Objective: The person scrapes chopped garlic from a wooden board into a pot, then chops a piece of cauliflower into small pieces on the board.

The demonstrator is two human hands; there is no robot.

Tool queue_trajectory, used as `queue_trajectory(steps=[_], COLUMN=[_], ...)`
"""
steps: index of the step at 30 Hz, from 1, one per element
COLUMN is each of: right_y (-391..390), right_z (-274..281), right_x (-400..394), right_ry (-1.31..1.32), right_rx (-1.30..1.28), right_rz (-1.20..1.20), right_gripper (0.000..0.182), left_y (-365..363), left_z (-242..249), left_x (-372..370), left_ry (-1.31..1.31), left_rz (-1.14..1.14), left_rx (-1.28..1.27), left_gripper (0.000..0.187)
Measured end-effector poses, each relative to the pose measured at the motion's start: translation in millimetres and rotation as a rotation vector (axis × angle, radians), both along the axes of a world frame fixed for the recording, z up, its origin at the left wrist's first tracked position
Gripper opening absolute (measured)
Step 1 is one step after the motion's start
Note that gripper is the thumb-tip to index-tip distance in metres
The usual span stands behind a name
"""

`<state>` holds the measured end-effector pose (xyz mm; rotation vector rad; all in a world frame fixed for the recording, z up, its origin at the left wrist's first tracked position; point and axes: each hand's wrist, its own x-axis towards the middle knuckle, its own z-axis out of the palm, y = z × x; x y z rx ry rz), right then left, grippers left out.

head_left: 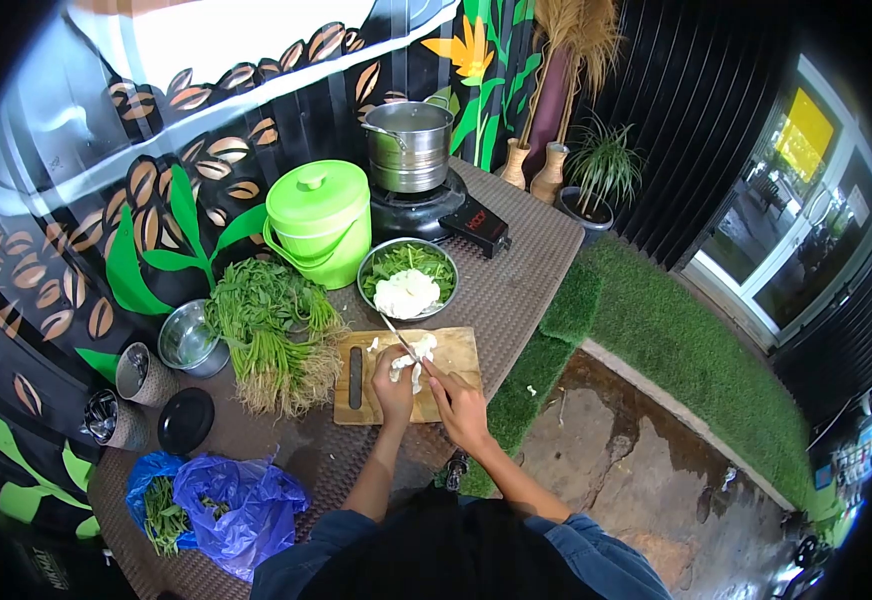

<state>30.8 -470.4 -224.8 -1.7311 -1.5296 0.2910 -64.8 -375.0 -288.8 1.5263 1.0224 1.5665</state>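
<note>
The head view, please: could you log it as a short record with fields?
left hand: steadies white cauliflower pieces on the wooden cutting board
right hand: grips a knife, blade over the pieces
behind board: metal bowl of greens and white pieces
left of board: bundle of leafy greens
back: green lidded bucket, steel pot on stove
</note>
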Motion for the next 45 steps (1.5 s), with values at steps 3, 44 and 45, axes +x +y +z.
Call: queue_trajectory(steps=[3, 44, 45], right_y=[4, 28, 30], right_z=[-11, -115, -119], right_x=[2, 9, 11], right_ry=[0.043, 0.150, 0.149], right_rx=[0.052, 0.128, 0.129], right_rz=[-0.011, 0.055, 0.060], right_gripper=[0.038, 0.048, 0.048], left_y=[-3, -13, -8], left_z=[0, -39, -48], left_x=[2, -7, -11], left_ry=[-0.035, 0.209, 0.207], left_rz=[-0.044, 0.135, 0.140], left_rx=[0.023, -0.206, -0.204], left_gripper=[0.019, 0.029, 0.029])
